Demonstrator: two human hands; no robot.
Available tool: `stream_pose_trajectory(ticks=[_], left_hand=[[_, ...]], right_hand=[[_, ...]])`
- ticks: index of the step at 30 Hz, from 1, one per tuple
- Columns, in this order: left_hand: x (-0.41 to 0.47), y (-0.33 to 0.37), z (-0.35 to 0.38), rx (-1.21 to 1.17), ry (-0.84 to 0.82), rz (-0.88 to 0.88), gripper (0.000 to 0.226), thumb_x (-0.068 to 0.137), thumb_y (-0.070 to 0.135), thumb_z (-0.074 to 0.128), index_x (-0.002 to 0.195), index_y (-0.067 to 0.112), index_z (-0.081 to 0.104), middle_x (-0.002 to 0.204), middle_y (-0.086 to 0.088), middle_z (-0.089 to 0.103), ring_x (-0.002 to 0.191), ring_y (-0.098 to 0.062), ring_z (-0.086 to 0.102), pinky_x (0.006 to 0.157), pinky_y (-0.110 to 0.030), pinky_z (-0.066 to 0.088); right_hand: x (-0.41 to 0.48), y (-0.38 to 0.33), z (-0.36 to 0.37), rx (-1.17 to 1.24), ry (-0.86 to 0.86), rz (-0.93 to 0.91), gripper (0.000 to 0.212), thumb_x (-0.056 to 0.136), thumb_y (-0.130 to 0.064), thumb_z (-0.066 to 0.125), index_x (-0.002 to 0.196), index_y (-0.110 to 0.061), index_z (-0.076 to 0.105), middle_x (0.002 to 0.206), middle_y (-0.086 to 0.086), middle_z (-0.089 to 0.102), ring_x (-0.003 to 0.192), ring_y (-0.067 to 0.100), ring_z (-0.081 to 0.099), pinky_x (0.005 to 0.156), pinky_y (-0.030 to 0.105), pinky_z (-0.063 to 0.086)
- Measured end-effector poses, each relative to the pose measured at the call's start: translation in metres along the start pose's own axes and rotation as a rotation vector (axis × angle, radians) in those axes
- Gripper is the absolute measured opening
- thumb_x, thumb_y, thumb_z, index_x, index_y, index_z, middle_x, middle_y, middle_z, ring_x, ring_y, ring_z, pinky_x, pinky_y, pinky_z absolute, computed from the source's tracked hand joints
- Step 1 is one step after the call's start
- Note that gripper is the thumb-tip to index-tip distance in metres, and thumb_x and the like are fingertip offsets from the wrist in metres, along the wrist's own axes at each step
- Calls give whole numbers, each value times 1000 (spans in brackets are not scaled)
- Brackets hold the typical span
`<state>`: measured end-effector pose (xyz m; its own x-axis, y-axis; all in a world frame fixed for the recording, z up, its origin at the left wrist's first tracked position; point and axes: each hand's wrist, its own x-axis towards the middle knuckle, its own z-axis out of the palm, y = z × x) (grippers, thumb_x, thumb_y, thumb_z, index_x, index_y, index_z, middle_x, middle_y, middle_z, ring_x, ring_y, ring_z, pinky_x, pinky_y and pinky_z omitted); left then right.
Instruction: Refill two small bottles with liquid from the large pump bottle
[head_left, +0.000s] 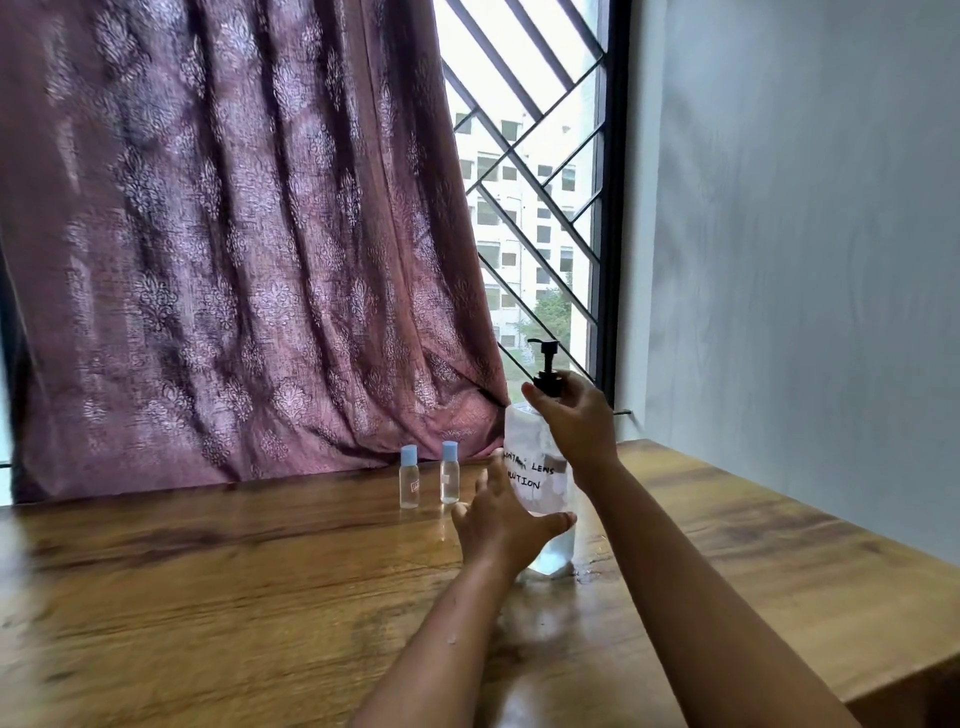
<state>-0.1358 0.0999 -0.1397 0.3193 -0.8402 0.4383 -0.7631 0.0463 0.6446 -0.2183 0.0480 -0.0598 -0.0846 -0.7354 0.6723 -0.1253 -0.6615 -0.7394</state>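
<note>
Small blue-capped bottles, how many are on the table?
2. The left small bottle and right small bottle stand capped on the table, left of the pump bottle.

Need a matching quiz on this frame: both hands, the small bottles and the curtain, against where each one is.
Things:
1. right hand
2. left hand
3. small bottles
4. curtain

Places:
A. capped, standing left of the pump bottle
B. hanging behind the table
C. gripping the pump collar
D. holding the pump bottle's lower body

Pairs: 1-C, 2-D, 3-A, 4-B
</note>
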Motion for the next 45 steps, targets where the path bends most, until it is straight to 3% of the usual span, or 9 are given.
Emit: stream_pose_trajectory(ticks=[3,7,12,18,27,34,38,41,45], left_hand=[[-2,2,0,32,40,-16,116,57,72,68,145,19,14,149,0,37,134,-22,41,112,-52,23],[-2,-1,1,37,61,-17,116,60,69,69,147,18,12,152,0,33,137,-19,37,111,-49,24],[5,-8,-1,20,-33,-40,108,60,69,69,147,34,14,148,5,41,136,-19,39,112,-52,18],[16,-24,-5,2,98,-92,67,80,45,63,138,32,34,132,8,55,121,-16,52,103,-43,25],[33,-40,5,4,158,-158,51,84,38,55,132,32,40,126,11,59,118,-15,53,99,-42,29],[33,-35,12,117,148,-82,48,86,29,49,133,29,38,135,9,53,128,-15,46,107,-47,21],[28,-28,11,171,140,-5,48,85,31,51,131,29,41,128,10,57,129,-13,45,108,-48,21],[20,-24,3,203,138,4,47,85,31,52,131,27,43,129,7,58,130,-16,45,109,-50,21],[6,-22,-16,190,221,24,41,84,32,50,125,27,46,123,4,62,120,-19,53,108,-49,22]], right_hand=[[-11,6,-3,-121,-59,-31,58,70,-47,75,115,-15,57,112,6,63,104,21,60,94,45,49],[-38,32,-12,-103,-235,52,92,60,-37,85,132,-37,28,135,-2,41,114,16,50,95,36,45],[-12,44,-35,-56,-451,414,83,49,-43,88,117,-38,42,126,-1,45,110,21,53,72,42,54],[17,64,-40,-82,-351,346,68,64,-25,85,120,-22,47,116,1,55,97,17,58,68,29,48],[43,93,0,41,-403,393,56,80,-16,72,129,-15,44,119,6,55,99,22,57,61,25,44],[52,116,26,152,-546,476,63,87,-24,63,140,-30,29,127,0,48,115,22,48,94,44,36],[52,109,27,140,-556,418,127,56,-54,82,144,-43,-8,155,6,26,138,26,33,111,52,30],[40,79,21,110,-390,322,113,78,-28,74,144,-38,-18,157,13,18,133,31,41,108,54,35],[37,41,-1,-98,-235,179,109,80,-15,71,146,-32,-13,159,6,-1,145,29,14,109,56,33]])
